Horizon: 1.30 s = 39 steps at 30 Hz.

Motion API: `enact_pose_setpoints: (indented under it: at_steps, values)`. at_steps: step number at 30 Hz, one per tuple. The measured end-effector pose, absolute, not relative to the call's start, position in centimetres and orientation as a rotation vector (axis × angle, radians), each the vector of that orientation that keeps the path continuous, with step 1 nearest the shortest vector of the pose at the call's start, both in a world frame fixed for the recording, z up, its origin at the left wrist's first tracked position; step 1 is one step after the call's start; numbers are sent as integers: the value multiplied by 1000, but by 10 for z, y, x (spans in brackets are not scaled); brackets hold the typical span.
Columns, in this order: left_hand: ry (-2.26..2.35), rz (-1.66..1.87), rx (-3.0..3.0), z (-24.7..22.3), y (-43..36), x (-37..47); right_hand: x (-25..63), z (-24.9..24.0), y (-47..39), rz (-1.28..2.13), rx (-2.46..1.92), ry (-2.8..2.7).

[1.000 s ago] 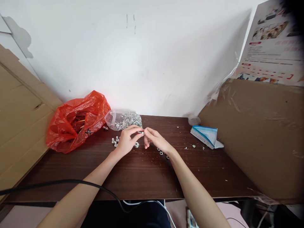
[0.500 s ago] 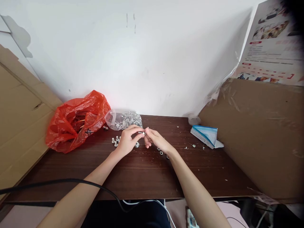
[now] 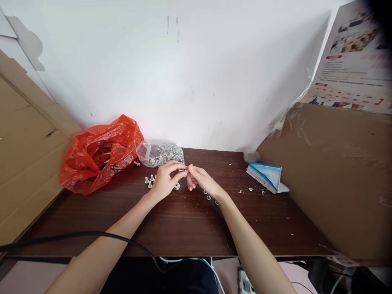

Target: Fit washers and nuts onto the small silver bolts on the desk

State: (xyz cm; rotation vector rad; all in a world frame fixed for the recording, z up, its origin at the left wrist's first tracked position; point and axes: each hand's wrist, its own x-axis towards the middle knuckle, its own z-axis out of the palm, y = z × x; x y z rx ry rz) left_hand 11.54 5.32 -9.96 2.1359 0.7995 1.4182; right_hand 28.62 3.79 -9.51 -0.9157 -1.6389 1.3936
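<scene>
Over the middle of the dark wooden table, my left hand pinches a small metal piece between thumb and fingers. My right hand meets it from the right, thumb and forefinger closed at the piece's other end. What exactly the right fingertips grip is too small to tell. Several silver bolts stand just left of my left hand. A round metal washer lies between the two hands. Small rings lie beneath my right wrist.
A red plastic bag and a clear bag of metal parts sit at the back left. At right are a blue and white packet and a round clear container. A black cable crosses my left forearm; cardboard flanks the table.
The whole view has shifted slightly. Both hands stay together at the small metal piece, with only a slight change at the fingertips.
</scene>
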Motion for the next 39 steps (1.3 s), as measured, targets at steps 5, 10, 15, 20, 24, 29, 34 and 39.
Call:
enact_pose_setpoints:
  at_steps: [5,10,15,20,24,29,34,39]
  values:
    - [806,1428,2142,-98,53,115,286,-97,39,1431,-900,-1635]
    - [806,1414,2147,-99,52,116,286,-96,39,1435,-898,-1621]
    - [800,1415,2139,-99,52,116,286,-96,39,1421,-913,-1639]
    - [786,1407,2144,-99,52,116,286,-99,41,1352,-937,-1641]
    - [782,1406,2144,-100,53,115,286,-101,41,1370,-900,-1646]
    - [774,1417,2127,-99,53,115,285,-98,39,1385,-919,-1643]
    - [771,1420,2110,-98,52,116,284,-97,38,1397,-891,-1661]
    - [772,1410,2108,-97,52,115,284,-101,40,1296,-881,-1669]
